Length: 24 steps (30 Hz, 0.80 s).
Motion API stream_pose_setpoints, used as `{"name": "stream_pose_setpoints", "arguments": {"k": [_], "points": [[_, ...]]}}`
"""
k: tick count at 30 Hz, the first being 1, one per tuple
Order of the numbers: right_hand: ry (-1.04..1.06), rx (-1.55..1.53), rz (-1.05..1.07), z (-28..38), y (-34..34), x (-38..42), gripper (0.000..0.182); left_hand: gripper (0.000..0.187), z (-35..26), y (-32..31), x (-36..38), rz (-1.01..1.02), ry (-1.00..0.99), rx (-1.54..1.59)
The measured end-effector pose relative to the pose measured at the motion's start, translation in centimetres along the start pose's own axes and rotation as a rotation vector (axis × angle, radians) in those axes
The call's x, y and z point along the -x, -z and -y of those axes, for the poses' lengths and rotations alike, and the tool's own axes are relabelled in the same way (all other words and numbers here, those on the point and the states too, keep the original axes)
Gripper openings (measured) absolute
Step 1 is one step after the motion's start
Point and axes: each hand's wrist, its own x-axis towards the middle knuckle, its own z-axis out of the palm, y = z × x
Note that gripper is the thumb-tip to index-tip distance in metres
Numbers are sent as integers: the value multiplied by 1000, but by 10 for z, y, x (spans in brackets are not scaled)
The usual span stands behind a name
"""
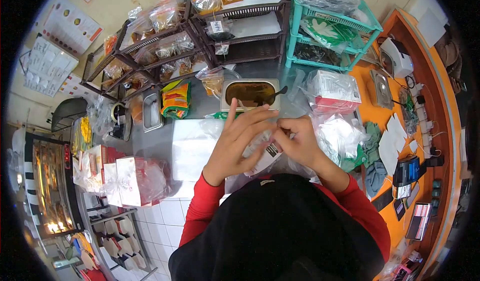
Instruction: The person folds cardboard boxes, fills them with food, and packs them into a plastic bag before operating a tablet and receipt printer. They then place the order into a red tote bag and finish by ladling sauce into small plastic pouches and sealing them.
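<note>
My left hand (240, 143) is open, its fingers spread over the front of the steel counter. Beside it, my right hand (299, 142) is closed in a pinch, with what looks like the edge of a clear plastic bag (261, 140) at its fingertips. Below and between the hands is a white printed packet (269, 157) with a dark label, partly covered by the fingers. Just beyond my fingers stands a steel tub (226, 106) of dark brown sauce, a dark-handled spoon (281, 92) resting in it.
Brown racks (240, 12) of bagged sauces and a teal rack (336, 20) line the back. Boxes wrapped in plastic (135, 181) stand left; another wrapped box (334, 93) stands right. An orange-and-green packet (176, 101) and a small steel tray (152, 112) lie back left.
</note>
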Motion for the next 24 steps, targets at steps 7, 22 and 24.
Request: {"name": "stream_pose_setpoints", "arguments": {"k": [7,22,24], "points": [[-277,-358,-112,-30,0,-14,19,39,37,-4,18,-92,183,-58],[42,47,-20,-143,-8,-94,13,29,167,-18,35,-125,1126,833],[198,79,45,-149,1,-106,14,28,173,-19,28,-156,1194,820]]}}
